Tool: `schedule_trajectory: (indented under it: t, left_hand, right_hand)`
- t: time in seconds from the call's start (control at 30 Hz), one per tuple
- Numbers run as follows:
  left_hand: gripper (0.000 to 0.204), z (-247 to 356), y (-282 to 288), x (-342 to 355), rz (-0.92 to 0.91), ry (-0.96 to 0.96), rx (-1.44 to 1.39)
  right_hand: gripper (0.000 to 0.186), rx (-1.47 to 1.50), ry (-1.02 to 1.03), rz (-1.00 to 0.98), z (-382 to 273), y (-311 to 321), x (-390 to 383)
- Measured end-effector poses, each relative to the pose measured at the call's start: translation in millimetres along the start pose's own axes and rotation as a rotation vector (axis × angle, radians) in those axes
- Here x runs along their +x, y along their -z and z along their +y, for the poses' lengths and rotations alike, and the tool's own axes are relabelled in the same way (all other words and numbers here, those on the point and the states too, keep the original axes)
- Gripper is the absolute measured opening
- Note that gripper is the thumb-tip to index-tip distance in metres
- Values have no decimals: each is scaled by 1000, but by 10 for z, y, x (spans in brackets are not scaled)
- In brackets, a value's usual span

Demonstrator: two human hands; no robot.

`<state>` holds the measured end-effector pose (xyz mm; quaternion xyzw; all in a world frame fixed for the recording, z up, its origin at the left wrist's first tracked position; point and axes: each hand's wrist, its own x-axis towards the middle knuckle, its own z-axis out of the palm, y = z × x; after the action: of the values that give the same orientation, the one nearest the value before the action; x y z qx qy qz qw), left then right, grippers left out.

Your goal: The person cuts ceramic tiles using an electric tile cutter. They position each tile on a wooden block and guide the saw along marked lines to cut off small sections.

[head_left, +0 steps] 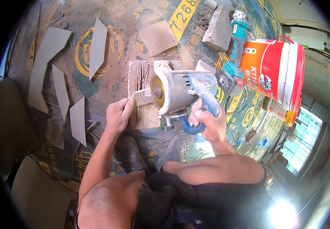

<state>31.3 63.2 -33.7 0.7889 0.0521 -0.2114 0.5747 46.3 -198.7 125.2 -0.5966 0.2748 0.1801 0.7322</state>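
My right hand (209, 120) is wrapped round the blue handle of a tile-cutting circular saw (174, 91). The saw's round blade and hub face left, over a scored board (142, 116) on the floor. My left hand (118, 114) is closed, its thumb and fingers pinching a small tile piece (142, 97) with a textured face. That piece reaches to the blade's left edge; I cannot tell whether the two touch. My shoes are just below the board.
Cut grey tile pieces (97, 49) lie to the left, with a square tile (158, 37) beyond the board. A concrete block (217, 30), a teal angle grinder (237, 42) and an orange-and-white bucket (270, 68) stand at the right. A cable (232, 133) runs beside my right hand.
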Motion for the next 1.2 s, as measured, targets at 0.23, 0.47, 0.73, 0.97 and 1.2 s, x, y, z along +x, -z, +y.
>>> schedule_trajectory:
  t: [0.23,0.47,0.73,0.97,1.2]
  left_hand:
    - [48,9,13,2,1,-14,16]
    - [49,51,10,10,0,-13,36]
    - [50,12,9,6,4,-12,32]
    - [50,17,7,5,7,-5,16]
    - [51,26,6,14,3,-4,32]
  right_hand:
    - [22,40,38,50,-4,118,-48]
    - [18,-8,21,-73,15,-20,-4]
    - [18,-12,19,37,9,8,-2]
    - [18,15,40,37,-14,73,-58]
    - [17,-3,27,-82,13,-88,4]
